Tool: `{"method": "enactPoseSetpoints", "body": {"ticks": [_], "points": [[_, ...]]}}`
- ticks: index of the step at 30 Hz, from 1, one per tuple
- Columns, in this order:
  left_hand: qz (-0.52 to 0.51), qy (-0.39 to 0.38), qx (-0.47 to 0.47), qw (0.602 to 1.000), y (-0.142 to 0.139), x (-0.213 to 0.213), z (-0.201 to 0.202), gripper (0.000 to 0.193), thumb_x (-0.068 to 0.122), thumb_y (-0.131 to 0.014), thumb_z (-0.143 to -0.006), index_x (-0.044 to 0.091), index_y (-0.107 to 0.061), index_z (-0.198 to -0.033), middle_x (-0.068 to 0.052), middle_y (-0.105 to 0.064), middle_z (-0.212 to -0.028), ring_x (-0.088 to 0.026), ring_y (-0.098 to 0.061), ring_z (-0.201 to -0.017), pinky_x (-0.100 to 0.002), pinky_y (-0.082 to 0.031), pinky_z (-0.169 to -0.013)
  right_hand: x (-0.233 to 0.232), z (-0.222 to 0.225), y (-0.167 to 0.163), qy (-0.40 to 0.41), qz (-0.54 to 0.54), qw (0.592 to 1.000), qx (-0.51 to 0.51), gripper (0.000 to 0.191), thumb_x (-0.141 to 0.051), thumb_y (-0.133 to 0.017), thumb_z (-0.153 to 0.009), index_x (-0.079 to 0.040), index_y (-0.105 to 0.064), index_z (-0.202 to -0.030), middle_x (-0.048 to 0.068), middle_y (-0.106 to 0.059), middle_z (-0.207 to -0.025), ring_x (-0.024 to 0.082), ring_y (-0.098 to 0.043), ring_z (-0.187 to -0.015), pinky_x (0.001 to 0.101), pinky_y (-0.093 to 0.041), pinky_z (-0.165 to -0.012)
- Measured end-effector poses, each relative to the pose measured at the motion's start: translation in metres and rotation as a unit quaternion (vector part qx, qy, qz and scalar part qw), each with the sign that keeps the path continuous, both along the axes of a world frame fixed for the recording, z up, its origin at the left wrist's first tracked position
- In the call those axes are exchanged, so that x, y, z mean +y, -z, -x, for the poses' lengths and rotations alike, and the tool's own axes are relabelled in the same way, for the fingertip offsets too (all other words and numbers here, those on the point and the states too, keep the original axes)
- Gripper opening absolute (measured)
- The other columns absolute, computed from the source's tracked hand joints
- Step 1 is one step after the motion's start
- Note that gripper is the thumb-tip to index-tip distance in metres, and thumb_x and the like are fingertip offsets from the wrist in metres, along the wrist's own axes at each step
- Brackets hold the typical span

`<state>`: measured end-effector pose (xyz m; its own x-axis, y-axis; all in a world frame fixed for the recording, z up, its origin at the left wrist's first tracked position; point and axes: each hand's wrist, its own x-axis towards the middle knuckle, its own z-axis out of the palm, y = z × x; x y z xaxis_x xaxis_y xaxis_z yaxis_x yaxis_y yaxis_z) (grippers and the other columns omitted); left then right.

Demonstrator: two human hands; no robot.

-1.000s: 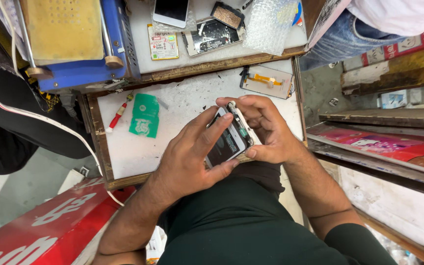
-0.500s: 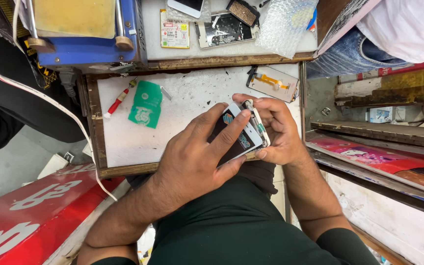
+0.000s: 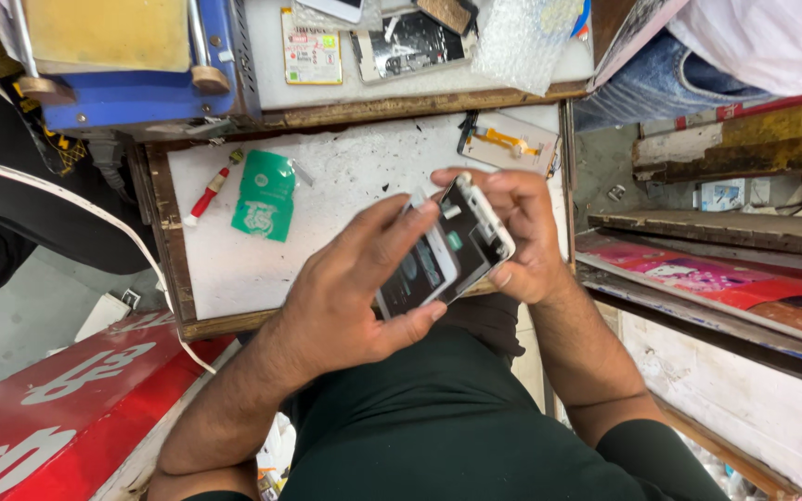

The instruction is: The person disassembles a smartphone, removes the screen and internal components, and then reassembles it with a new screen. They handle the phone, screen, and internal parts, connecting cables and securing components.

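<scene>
Phone (image 3: 443, 255), opened, clenched in both grips | left hand (image 3: 345, 297) | right hand (image 3: 522, 232) | wooden tray (image 3: 164, 232): seemingly green packet (image 3: 265, 197)

Between the hands, a white-framed phone (image 3: 443, 255) with black innards and a green speck. Beyond the left hand (image 3: 345, 297), a green packet (image 3: 265, 195) and red-handled screwdriver (image 3: 206, 197) on the scuffed white worktop (image 3: 345, 176).

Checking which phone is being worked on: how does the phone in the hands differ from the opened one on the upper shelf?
The held phone is gripped by the left hand and right hand; the shelf phone lies flat, untouched. The held phone's screen is lifted partway off its white frame; the shelf phone shows only exposed dark insides. Both are opened up.
</scene>
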<state>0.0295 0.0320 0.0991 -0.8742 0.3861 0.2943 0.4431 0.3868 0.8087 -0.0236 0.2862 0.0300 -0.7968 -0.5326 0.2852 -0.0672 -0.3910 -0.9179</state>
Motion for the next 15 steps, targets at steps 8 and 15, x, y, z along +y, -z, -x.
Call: {"method": "enactPoseSetpoints", "body": {"ticks": [8,15], "points": [[-0.279,-0.059,-0.047,0.957,0.035,0.004,-0.008,0.097,0.030,-0.083,-0.097,0.023,-0.014,-0.166,-0.020,-0.041,-0.157,-0.027,-0.059,-0.134,-0.041,-0.056,-0.113,-0.001,-0.003,-0.002,0.034,0.013,0.998,-0.050,0.077,-0.040,-0.081,-0.096,-0.021,-0.031,-0.152,0.029,-0.047,-0.149,0.038,-0.062,-0.130,0.0531,-0.062,-0.104],[-0.426,-0.149,-0.042,0.891,0.046,0.005,-0.014,0.101,0.033,-0.082,-0.100,0.030,-0.004,-0.164,-0.017,-0.042,-0.152,-0.024,-0.060,-0.124,-0.039,-0.058,-0.106,-0.001,0.001,0.004,-0.008,0.036,0.993,-0.114,0.078,-0.046,-0.077,-0.096,-0.019,-0.031,-0.153,0.034,-0.046,-0.151,0.042,-0.062,-0.127,0.0567,-0.064,-0.098]]}}
